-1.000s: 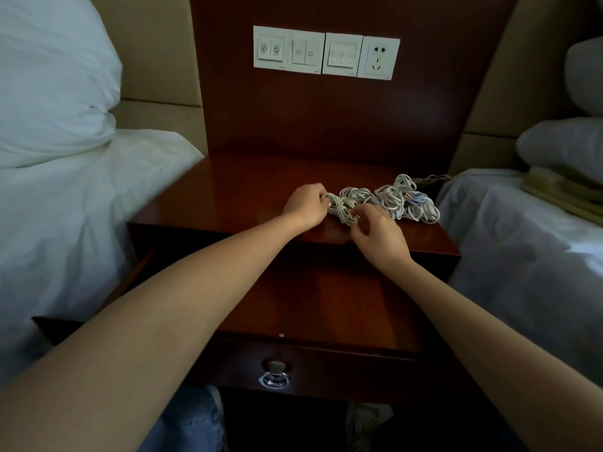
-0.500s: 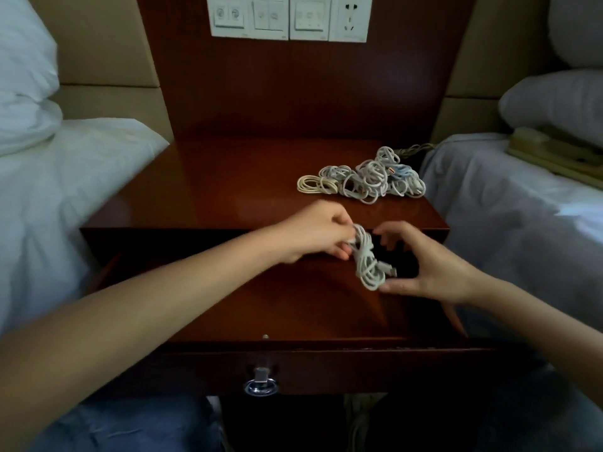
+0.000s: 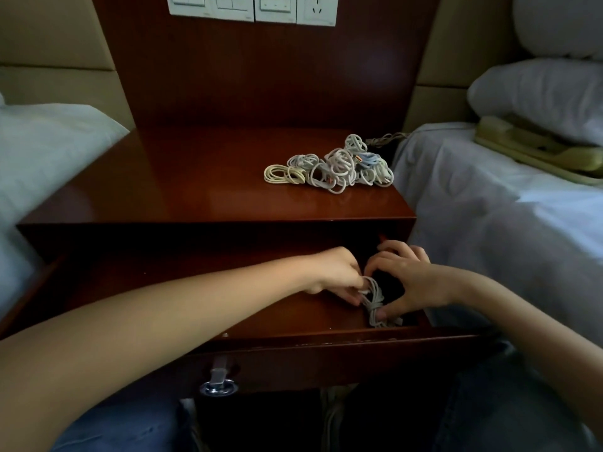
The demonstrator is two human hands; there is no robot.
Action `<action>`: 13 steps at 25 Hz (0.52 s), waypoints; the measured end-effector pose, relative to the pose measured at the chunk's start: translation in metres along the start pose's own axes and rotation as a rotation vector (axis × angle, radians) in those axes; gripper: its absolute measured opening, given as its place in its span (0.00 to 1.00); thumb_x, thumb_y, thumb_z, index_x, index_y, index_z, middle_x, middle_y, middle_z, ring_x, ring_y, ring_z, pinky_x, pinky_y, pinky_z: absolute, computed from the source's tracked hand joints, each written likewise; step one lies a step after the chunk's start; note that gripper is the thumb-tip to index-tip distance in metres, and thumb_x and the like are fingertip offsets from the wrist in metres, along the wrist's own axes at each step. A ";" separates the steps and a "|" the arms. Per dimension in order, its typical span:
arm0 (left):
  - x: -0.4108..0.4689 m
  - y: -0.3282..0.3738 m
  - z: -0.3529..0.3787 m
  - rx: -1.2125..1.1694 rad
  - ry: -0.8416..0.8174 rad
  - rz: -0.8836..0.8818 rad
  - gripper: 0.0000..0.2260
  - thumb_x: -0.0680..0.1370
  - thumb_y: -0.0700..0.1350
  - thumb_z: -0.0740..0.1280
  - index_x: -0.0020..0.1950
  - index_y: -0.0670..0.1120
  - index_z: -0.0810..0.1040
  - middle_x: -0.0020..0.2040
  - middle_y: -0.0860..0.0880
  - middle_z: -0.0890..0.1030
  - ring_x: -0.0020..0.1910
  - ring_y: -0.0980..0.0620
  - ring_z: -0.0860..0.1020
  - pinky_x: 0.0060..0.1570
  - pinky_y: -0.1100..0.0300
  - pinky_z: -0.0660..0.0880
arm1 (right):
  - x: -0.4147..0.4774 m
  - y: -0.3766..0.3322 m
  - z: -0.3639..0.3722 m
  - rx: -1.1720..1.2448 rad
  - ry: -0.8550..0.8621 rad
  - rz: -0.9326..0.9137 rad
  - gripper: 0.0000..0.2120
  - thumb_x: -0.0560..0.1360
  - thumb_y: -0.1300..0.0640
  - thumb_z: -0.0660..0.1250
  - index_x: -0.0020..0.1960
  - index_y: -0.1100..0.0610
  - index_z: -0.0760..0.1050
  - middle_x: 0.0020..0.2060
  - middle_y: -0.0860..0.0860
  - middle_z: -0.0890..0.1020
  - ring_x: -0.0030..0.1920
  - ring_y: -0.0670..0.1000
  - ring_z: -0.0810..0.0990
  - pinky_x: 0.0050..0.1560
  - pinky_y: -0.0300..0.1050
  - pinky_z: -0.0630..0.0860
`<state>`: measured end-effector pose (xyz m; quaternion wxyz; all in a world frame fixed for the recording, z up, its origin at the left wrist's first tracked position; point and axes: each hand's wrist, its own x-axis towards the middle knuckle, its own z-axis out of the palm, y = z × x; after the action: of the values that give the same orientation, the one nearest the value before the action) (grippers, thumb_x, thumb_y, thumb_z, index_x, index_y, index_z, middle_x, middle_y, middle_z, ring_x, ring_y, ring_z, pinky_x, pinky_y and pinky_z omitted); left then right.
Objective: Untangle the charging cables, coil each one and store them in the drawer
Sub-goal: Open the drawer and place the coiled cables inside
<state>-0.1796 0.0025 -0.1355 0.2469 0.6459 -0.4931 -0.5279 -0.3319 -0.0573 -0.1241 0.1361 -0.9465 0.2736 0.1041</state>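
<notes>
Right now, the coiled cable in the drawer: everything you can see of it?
The coiled cable is pale grey-white, rubbery-looking, wound into a long narrow bundle with turns wrapped round its waist; one plug end pokes out low. It sits in the front right corner of the open drawer. The left hand pinches its top loops; the right hand rests its thumb against the wrapped waist.

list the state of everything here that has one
drawer, open
cable, coiled, inside drawer, held by both hands
pile, looped cables heaped on nightstand
left hand, pinches cable
right hand, grips cable
socket, nothing plugged in
</notes>
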 end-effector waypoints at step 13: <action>-0.020 0.017 -0.064 0.149 0.685 0.573 0.07 0.75 0.37 0.66 0.41 0.48 0.76 0.38 0.52 0.78 0.32 0.60 0.76 0.34 0.67 0.71 | 0.020 -0.023 -0.022 0.219 0.344 -0.117 0.14 0.73 0.49 0.69 0.57 0.50 0.75 0.50 0.41 0.76 0.58 0.44 0.72 0.68 0.53 0.62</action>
<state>-0.1254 0.0012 -0.0920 0.4848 0.6368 -0.5786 -0.1570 -0.3000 -0.0554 -0.1044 0.1952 -0.9441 0.2470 -0.0975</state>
